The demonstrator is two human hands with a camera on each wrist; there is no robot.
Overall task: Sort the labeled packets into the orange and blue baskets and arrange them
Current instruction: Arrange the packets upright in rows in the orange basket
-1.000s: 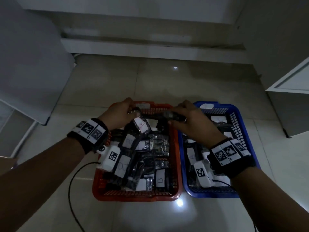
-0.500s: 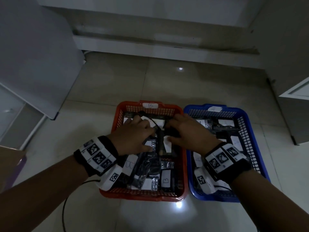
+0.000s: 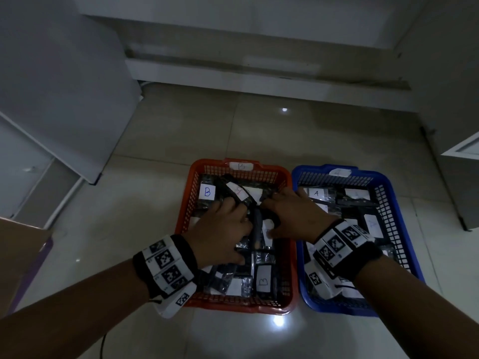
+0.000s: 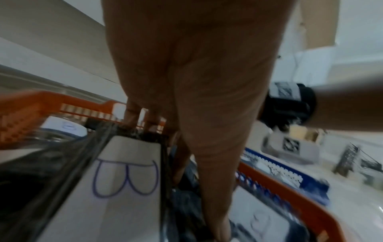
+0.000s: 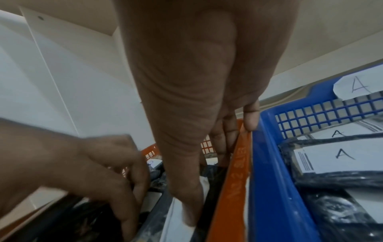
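1. Nearest: both forearms reach in from 6 o'clock, each with a black wristband (image 3: 166,265) carrying white tags printed with black square codes.
2. Left hand (image 3: 223,231) lies palm-down on the pile in the orange basket (image 3: 186,203), fingers extended and pressing flat on the packets (image 3: 263,281); it pinches nothing. A second ago it was raised at the far rim, curled on a packet.
3. Right hand (image 3: 293,216) is also lowered since then, fingers stretched along the orange basket's 3 o'clock wall, thumb pressing a white label (image 5: 186,212). In the right wrist view one fingertip (image 5: 249,121) touches the blue basket (image 3: 388,203) rim.
4. Packets: glossy, crinkled dark plastic with rectangular white paper labels, "B" in orange, "A" in blue; now flatter than before.
5. Baskets: rigid plastic mesh, rounded rectangles, touching side by side, blue at 3 o'clock.
6. Farthest: glossy tiled floor (image 3: 207,130), at 12 o'clock.
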